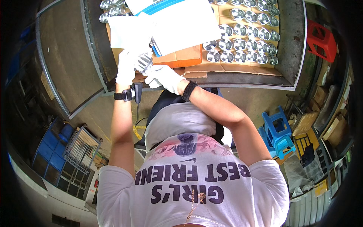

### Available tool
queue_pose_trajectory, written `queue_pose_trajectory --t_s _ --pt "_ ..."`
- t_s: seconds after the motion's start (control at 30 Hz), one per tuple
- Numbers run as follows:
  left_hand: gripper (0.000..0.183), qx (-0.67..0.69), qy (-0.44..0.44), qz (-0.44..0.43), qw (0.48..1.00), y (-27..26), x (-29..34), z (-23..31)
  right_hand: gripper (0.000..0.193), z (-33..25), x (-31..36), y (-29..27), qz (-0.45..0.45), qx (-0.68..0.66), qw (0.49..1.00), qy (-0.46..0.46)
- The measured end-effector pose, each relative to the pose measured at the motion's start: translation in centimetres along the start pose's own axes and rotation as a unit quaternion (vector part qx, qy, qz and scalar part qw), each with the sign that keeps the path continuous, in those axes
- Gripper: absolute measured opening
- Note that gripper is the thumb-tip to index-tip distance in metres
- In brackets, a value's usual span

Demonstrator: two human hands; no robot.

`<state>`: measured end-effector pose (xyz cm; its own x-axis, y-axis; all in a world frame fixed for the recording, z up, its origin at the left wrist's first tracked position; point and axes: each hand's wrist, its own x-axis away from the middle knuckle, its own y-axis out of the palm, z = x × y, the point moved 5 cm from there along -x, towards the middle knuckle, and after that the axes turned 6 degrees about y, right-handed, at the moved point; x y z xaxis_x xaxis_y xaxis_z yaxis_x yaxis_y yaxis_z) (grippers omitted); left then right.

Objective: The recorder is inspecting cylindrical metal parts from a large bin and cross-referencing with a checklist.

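The fingers of the left hand, in a white fabric glove, are closed around one side of a shiny round metal part with a ribbed side. The fingers of the right hand, also in a white glove, are curled and touch the same part from the lower right, so both hands hold it together. The metal part is between the two hands, just above the near edge of the dark metal workbench and a little in front of the person's chest.

On the left wrist there is a black strap with a small black device, and from it a thin cable hangs down. On the right wrist there is a black wristband.

Just behind the hands lies an orange flat cardboard box, and on top of it rest large white paper sheets; one has a blue stripe. To the right of the sheets, many shiny round metal parts in rows stand on brown cardboard sheets. A few more of these parts are at the far left corner.

On the floor to the right stands a blue plastic stool, and farther away a red plastic stool. On the left side is a grey wire basket beside blue plastic crates.
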<state>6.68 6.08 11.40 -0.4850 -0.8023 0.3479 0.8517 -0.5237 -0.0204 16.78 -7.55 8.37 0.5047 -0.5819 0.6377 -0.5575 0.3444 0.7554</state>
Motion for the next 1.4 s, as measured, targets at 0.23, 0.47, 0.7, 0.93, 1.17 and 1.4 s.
queue_pose_trajectory --t_s 0.23,0.47,0.7,0.93,1.17,1.4 --pt "0.04 0.009 -0.016 0.017 1.0 0.0 -0.1 0.5 0.023 0.0 0.1 0.3 -0.006 -0.004 1.0 0.001" --pt "0.04 -0.019 -0.022 0.003 1.0 -0.5 -0.2 0.2 0.028 -0.1 -0.1 0.3 -0.021 0.022 1.0 -0.002" --pt "0.044 -0.072 0.013 -0.013 0.997 -1.7 -0.9 -0.2 0.019 -0.8 -0.1 0.7 -0.017 -0.026 0.999 -0.018" --pt "0.048 -0.021 0.004 0.011 1.0 -2.2 -1.2 0.0 0.019 -1.4 -0.1 1.1 -0.041 -0.038 0.998 -0.023" --pt "0.045 0.026 -0.024 0.085 0.996 -2.5 -1.0 0.0 0.02 -1.3 0.1 1.6 -0.04 -0.019 0.999 -0.024" --pt "0.041 -0.007 -0.056 0.037 0.998 -2.1 -1.0 0.5 0.024 -0.7 0.3 1.8 -0.035 0.003 0.999 -0.006"
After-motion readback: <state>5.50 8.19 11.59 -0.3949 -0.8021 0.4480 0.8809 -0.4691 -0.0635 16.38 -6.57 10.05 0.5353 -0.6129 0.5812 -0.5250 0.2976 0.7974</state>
